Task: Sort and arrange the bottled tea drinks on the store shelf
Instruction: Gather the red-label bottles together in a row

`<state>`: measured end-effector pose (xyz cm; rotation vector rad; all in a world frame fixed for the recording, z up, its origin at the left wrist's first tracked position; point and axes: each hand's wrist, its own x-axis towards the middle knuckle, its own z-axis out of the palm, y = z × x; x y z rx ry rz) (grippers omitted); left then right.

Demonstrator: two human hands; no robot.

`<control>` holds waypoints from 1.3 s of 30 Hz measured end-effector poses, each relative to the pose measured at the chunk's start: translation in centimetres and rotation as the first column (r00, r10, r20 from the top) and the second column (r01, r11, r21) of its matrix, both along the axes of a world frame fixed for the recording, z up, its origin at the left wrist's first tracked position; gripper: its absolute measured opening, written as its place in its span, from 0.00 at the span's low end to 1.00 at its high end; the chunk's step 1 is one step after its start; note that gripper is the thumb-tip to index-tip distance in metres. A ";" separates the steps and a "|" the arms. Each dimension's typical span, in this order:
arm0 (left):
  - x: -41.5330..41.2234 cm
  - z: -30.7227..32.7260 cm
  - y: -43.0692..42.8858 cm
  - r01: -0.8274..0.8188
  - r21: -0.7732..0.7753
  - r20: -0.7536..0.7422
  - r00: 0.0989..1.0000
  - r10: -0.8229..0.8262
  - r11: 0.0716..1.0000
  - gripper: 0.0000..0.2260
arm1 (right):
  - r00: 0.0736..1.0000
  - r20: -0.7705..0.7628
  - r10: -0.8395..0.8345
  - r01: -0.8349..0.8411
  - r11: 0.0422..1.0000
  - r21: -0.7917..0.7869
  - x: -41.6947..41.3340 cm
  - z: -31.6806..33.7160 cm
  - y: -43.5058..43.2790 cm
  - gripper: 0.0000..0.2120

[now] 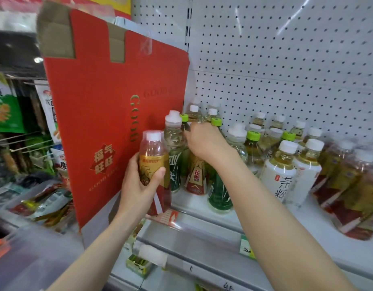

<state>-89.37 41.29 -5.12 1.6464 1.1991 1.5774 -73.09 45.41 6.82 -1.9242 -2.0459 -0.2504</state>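
Note:
My left hand [139,181] grips a gold-and-red labelled tea bottle [154,164] with a clear overcap, upright in front of the shelf edge. My right hand [204,141] reaches into the shelf and closes over the top of a second gold-and-red bottle [196,177], whose cap is hidden by my fingers. Green-labelled bottles [220,192] stand either side of it. White-labelled tea bottles [280,175] stand to the right, and a shrink-wrapped pack of red-gold bottles [349,185] lies at far right.
A tall red cardboard box [110,106] stands against the shelf's left end, close to my left hand. White pegboard [286,59] backs the shelf. Price tags [246,246] hang on the shelf rail [202,229]. Snack packets [45,204] lie lower left.

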 end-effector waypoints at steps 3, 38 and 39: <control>0.1 -0.2 0.1 0.021 -0.006 0.000 1.000 -0.021 1.000 0.30 | 0.998 0.060 -0.037 0.037 0.999 0.007 0.1 0.3 -0.3 0.10; 7.3 -0.3 -7.0 0.598 0.004 0.284 0.768 -0.574 0.801 0.21 | 0.336 -0.929 0.153 0.142 0.967 0.211 13.6 -7.2 -23.0 0.27; 8.9 -0.2 -7.6 0.614 0.000 0.287 0.756 -0.588 0.789 0.23 | 0.332 -0.931 0.154 0.157 0.964 0.216 15.1 -7.0 -24.0 0.26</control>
